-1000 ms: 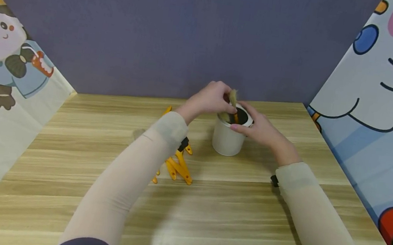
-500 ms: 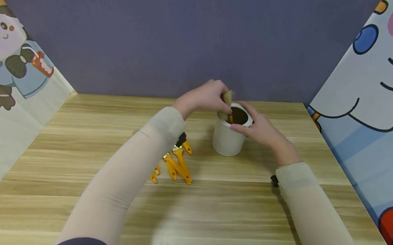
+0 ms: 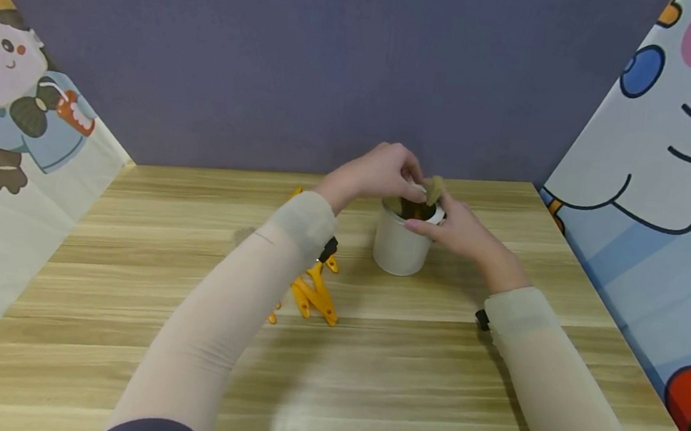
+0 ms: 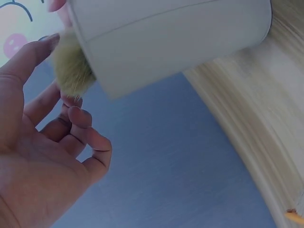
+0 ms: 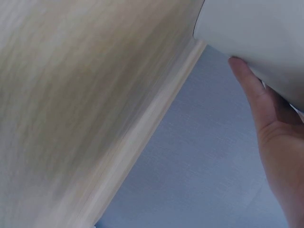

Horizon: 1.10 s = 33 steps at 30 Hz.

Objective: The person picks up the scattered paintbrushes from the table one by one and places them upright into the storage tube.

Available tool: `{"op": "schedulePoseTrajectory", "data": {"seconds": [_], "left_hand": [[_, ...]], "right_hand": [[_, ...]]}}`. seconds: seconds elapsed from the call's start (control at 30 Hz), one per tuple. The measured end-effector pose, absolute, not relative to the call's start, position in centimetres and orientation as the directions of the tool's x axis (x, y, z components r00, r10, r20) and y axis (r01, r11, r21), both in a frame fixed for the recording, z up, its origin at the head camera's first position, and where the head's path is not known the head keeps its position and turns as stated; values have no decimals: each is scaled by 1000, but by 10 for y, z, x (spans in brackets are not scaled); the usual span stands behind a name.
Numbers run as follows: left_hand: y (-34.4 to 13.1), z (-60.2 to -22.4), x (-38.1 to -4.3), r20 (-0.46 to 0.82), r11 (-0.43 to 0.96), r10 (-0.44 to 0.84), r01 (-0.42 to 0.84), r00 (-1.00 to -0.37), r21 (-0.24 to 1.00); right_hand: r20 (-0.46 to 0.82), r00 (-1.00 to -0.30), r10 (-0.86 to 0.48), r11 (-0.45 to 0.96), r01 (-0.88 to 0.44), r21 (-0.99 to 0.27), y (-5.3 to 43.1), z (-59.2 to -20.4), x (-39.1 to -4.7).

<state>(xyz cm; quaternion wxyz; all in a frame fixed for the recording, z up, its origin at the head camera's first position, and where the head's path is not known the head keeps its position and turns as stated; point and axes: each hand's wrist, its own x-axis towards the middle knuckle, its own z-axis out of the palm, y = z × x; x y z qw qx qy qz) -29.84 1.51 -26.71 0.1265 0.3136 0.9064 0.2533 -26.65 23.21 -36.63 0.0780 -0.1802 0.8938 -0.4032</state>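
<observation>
A white cylindrical can stands upright on the table toward the back. My right hand grips its rim from the right, thumb on the near side. Over the mouth, my left hand pinches a paintbrush with pale bristles up and its handle down inside the can. In the left wrist view, the bristles stick out past the rim, between the fingers of the left hand. The right wrist view has the right hand against the side of the can.
Several paintbrushes with orange handles lie on the wooden table, partly hidden under the left forearm. A dark wall rises behind the table. Cartoon panels stand at both sides.
The left hand first shifts slightly left, then right, and the bristles now sit lower at the right of the can's mouth. The right hand and can stay in place.
</observation>
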Motion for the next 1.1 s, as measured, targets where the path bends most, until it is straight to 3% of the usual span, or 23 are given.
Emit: {"op": "schedulePoseTrajectory", "data": {"seconds": [0.2, 0.6, 1.1], "left_hand": [[5, -257, -299, -21, 670, 612, 504, -791, 546], [-54, -253, -305, 28, 681, 564, 484, -826, 549], [-156, -282, -300, -81, 766, 361, 246, -929, 593]], "right_hand": [[75, -909, -410, 573, -321, -754, 230, -369, -268], [90, -924, -372, 579, -307, -756, 229, -370, -269], [55, -933, -355, 607, -275, -745, 228, -367, -266]]}}
